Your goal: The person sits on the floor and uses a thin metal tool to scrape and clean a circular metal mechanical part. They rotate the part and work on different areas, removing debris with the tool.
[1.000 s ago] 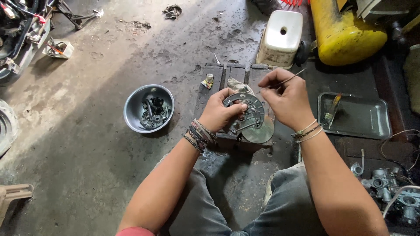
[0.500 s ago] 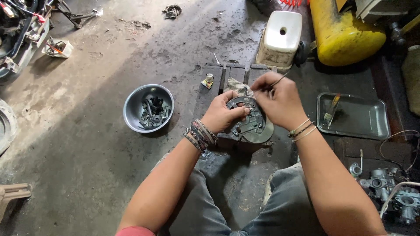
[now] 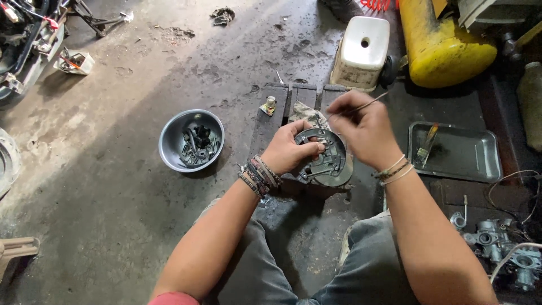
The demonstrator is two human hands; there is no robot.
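Grey metal, round and slotted, the engine plate is gripped by the left hand, thumb across its near-left rim and fingers curled behind, so its flat face tilts up toward the camera. It hangs just above the front edge of a dark wooden block on the concrete floor. The right hand pinches one thin metal pick between thumb and fingertips; the tool's long axis runs from the hand up and to the right, its free end pointing at the white plastic container. The working tip is hidden behind the fingers, and the plate's right edge is covered by that hand.

One grey bowl of small dark parts sits left of the block, their kinds hard to make out. One shallow metal tray holding one brush lies to the right. One yellow tank is cut off at the top edge, and one carburettor at the lower right.
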